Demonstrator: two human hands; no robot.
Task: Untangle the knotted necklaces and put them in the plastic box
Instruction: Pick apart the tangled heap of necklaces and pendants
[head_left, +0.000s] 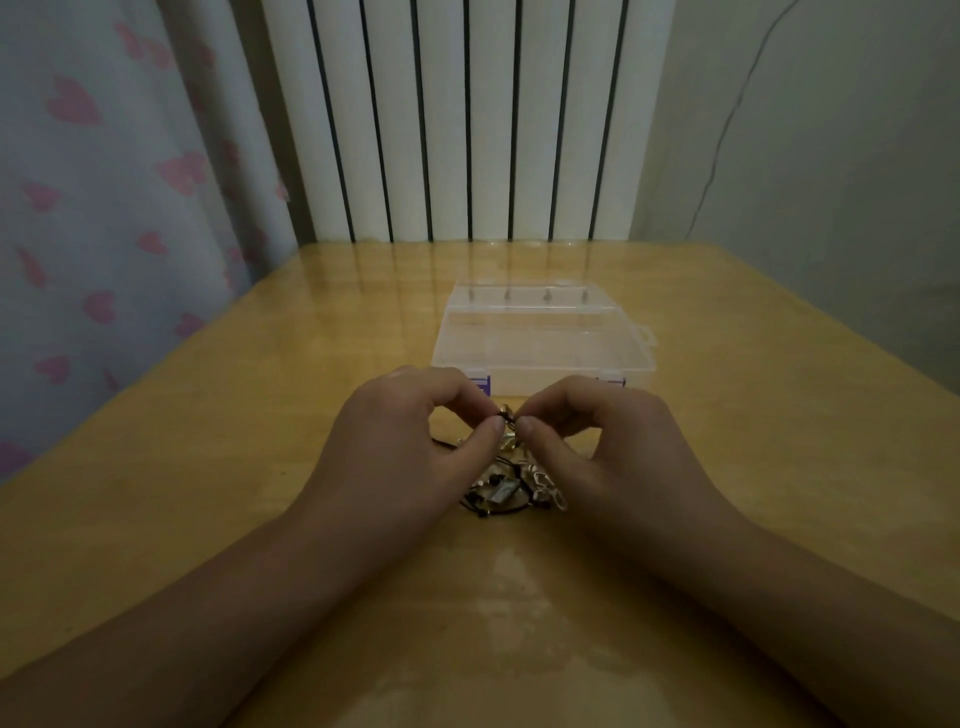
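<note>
A knotted bundle of necklaces, black cords with silver and gold pieces, lies on the wooden table between my hands. My left hand pinches the top of the bundle with thumb and forefinger. My right hand pinches the same spot from the other side, fingertips almost meeting. Just behind the hands stands the clear plastic box with purple latches, its lid shut as far as I can tell.
A white ribbed radiator stands behind the table's far edge. A curtain with pink hearts hangs at the left. A grey wall with a thin cable is at the right.
</note>
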